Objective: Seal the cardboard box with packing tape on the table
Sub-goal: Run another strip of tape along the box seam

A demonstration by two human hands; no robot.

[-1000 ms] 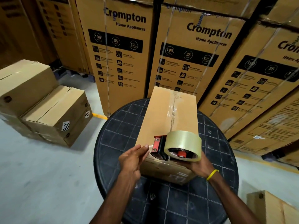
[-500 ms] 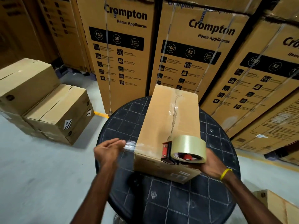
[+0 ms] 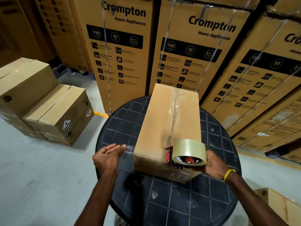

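Taped cardboard box (image 3: 164,128) on table (image 3: 123,118)

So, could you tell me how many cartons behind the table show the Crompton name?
3: left carton, middle carton, right carton, cut off; more may be hidden.

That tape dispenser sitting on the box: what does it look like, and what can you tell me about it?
The tape dispenser has a red frame with a dark front edge and carries a wide roll of clear, yellowish packing tape on a red hub. It lies tilted at the near end of the long cardboard box, by the taped centre seam, overhanging the near edge. The right hand grips it from the right, beneath the roll. The left hand is apart from it.
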